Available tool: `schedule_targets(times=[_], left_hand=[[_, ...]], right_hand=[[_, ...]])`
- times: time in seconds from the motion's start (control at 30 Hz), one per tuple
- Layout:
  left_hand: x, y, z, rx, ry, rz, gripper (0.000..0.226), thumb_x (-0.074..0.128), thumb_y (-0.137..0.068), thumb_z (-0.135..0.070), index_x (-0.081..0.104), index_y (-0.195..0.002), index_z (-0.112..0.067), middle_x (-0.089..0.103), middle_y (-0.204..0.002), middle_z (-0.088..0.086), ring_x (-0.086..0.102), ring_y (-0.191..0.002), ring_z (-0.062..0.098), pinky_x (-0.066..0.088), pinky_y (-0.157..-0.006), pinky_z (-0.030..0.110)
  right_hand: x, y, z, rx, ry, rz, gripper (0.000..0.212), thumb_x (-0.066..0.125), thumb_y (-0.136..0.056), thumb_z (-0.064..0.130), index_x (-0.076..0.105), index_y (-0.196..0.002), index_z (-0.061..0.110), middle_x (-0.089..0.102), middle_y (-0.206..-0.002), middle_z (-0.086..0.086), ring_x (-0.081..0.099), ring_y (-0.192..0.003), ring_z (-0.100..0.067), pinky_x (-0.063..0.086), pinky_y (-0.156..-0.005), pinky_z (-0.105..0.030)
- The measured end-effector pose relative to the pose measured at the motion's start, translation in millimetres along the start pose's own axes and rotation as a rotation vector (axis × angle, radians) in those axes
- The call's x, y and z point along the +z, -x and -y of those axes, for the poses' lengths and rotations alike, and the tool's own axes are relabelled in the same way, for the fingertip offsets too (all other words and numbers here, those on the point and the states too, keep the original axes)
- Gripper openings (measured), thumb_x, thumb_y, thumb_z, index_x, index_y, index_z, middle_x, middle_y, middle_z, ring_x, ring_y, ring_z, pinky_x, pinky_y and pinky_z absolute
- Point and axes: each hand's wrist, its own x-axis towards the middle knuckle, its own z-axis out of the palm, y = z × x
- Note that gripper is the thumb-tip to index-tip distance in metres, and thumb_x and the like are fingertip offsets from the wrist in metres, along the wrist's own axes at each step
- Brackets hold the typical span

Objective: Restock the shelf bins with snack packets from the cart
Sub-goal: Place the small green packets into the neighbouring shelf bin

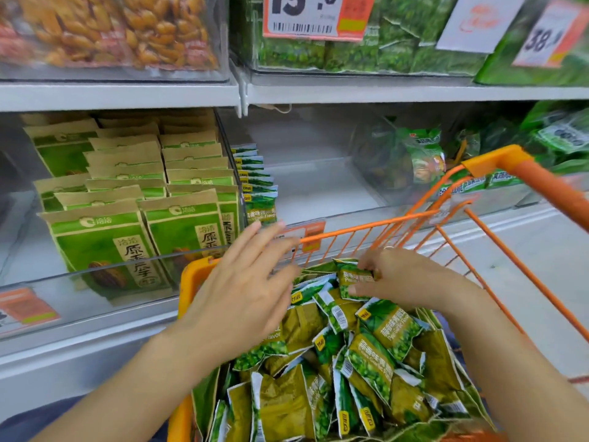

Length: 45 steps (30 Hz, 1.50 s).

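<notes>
On the lower shelf, the clear bin (318, 186) carries only one row of green pea packets (256, 186) at its left wall; most of it remains unfilled. Near the viewer, the orange cart (398, 223) holds a deep heap of snack packets (350, 362). The right hand (404, 279) pinches one packet (352, 277) above the heap. The left hand (242, 288) hovers flat, fingers released. Judgement: restocking is at an early stage.
</notes>
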Motion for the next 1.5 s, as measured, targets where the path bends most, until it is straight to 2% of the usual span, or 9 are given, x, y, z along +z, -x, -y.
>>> schedule_targets(times=[0.13,0.37,0.6,0.73,0.9,1.0,1.2,1.33,1.5], left_hand=[[12.1,0.5,-2.8,0.044,-0.004,0.147,0.035,0.042,-0.09,-0.029,0.067,-0.111,-0.018,0.06,-0.127,0.008,0.045,-0.127,0.029,0.021,-0.115,0.048],[0.8,-5.8,-6.1,-0.171,0.371,0.239,0.039,0.047,-0.095,-0.033,0.05,-0.134,-0.031,0.06,-0.116,-0.018,0.055,-0.11,0.003,0.037,-0.1,0.022],[-11.3,-23.5,-17.1,-0.907,1.299,0.572,0.034,0.057,-0.093,-0.037,0.065,-0.115,-0.013,0.074,-0.099,0.002,0.072,-0.086,0.012,0.058,-0.081,0.026],[-13.1,-25.1,-21.7,-1.022,1.506,0.503,0.054,0.062,-0.07,-0.055,0.066,-0.108,-0.016,0.074,-0.1,0.008,0.073,-0.089,0.017,0.059,-0.081,0.03],[-13.8,-24.0,-16.4,-1.012,1.544,0.349,0.036,0.068,-0.08,-0.031,0.069,-0.112,-0.014,0.073,-0.105,0.004,0.071,-0.09,0.014,0.058,-0.075,0.025],[-15.7,-24.6,-13.2,-0.966,1.467,0.195,0.023,0.066,-0.087,-0.014,0.068,-0.108,-0.008,0.076,-0.09,0.005,0.072,-0.082,0.015,0.057,-0.07,0.021],[-26.3,-21.9,-4.9,-0.751,1.056,0.035,0.007,0.075,-0.08,-0.025,0.068,-0.082,-0.024,0.066,-0.059,-0.009,0.059,-0.053,0.005,0.047,-0.056,0.017],[-33.4,-12.2,5.9,-0.441,0.557,-0.118,0.025,0.06,-0.088,-0.044,0.071,-0.099,-0.024,0.072,-0.081,-0.01,0.067,-0.072,0.005,0.057,-0.067,0.031],[-38.7,-9.2,41.2,-0.236,0.16,-0.394,0.02,0.057,-0.091,-0.01,0.072,-0.103,-0.008,0.071,-0.104,0.002,0.061,-0.106,0.025,0.04,-0.102,0.025]], right_hand=[[16.9,-10.0,15.9,0.056,0.179,-0.127,0.081,0.038,-0.079,0.081,0.058,-0.119,0.014,0.061,-0.118,-0.007,0.057,-0.109,-0.025,0.047,-0.088,-0.037],[16.6,-13.0,23.9,-0.06,0.157,-0.18,0.028,0.061,-0.082,0.034,0.066,-0.099,0.012,0.064,-0.087,-0.004,0.062,-0.092,-0.025,0.052,-0.073,-0.032],[7.0,-3.1,26.6,-0.235,-0.218,-0.306,0.017,0.07,-0.076,0.023,0.073,-0.092,0.028,0.062,-0.071,0.016,0.059,-0.072,-0.003,0.052,-0.074,-0.025],[9.4,4.2,40.0,-0.462,-0.574,-0.32,0.015,0.074,-0.077,0.012,0.073,-0.082,0.025,0.07,-0.074,0.007,0.064,-0.07,-0.004,0.048,-0.064,-0.014],[4.3,9.1,39.9,-0.516,-0.928,-0.352,0.019,0.069,-0.082,0.001,0.073,-0.088,0.018,0.067,-0.067,0.011,0.056,-0.062,-0.002,0.045,-0.057,-0.013],[0.6,6.2,33.4,-0.437,-1.011,-0.568,0.008,0.073,-0.08,0.021,0.071,-0.088,0.024,0.065,-0.07,0.018,0.053,-0.063,-0.002,0.043,-0.06,-0.013],[9.0,8.7,43.6,-0.517,-0.853,-0.26,0.02,0.07,-0.072,0.037,0.072,-0.087,0.024,0.067,-0.075,0.01,0.056,-0.066,0.004,0.042,-0.064,-0.012],[-9.4,2.2,48.1,-0.521,-0.752,-0.367,0.046,0.073,-0.07,0.037,0.065,-0.082,-0.006,0.05,-0.061,-0.003,0.042,-0.051,0.001,0.03,-0.052,-0.014],[-57.4,-43.4,50.8,-0.417,-0.702,-0.615,0.04,0.079,-0.075,0.035,0.067,-0.083,-0.002,0.064,-0.071,-0.021,0.055,-0.065,-0.018,0.045,-0.063,-0.04]])
